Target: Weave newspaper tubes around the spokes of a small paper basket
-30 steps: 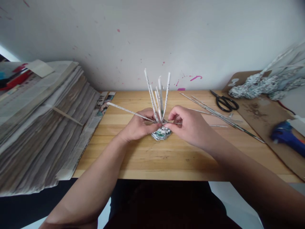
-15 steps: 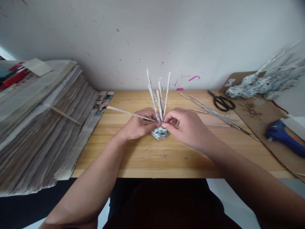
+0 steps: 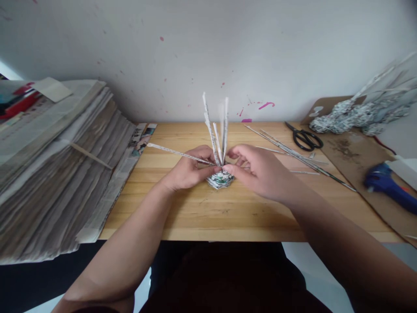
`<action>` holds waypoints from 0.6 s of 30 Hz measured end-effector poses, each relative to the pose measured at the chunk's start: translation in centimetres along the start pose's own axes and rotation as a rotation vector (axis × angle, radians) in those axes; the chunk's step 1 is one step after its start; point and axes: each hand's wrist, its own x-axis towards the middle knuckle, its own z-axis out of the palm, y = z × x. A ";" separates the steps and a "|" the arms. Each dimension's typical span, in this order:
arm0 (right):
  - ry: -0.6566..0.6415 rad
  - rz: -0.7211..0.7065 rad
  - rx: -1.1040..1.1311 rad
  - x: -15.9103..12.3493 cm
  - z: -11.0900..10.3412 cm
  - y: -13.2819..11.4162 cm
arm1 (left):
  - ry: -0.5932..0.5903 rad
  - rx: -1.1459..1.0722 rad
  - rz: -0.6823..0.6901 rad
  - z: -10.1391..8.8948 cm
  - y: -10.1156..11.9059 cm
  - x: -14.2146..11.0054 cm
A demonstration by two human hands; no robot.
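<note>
A small woven base of rolled newspaper (image 3: 220,179) sits on the wooden table (image 3: 234,213), with several paper tubes (image 3: 215,130) rising from it. My left hand (image 3: 189,169) is closed on its left side and pinches a long paper tube (image 3: 169,151) that points out to the left. My right hand (image 3: 257,171) is closed on its right side, fingertips pinching the weave where the upright tubes meet.
A tall stack of newspapers (image 3: 55,169) fills the left side. Loose paper tubes (image 3: 293,154) and black scissors (image 3: 304,138) lie at the back right. Further right are a cardboard sheet (image 3: 355,156), a woven paper piece (image 3: 352,115) and a blue glue gun (image 3: 387,187).
The upright tubes have drawn closer together. My right hand has shifted slightly left against the weave. My left hand has hardly moved.
</note>
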 end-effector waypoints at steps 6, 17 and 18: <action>0.011 0.024 0.040 -0.6 -1.2 0.4 | 0.000 -0.011 -0.019 0.0 0.0 0.0; 0.079 0.001 -0.110 -0.5 1.3 0.2 | -0.021 0.042 0.011 -0.1 0.2 0.0; 0.088 0.003 -0.119 -0.5 1.4 0.1 | -0.024 0.044 0.008 -0.1 0.2 0.0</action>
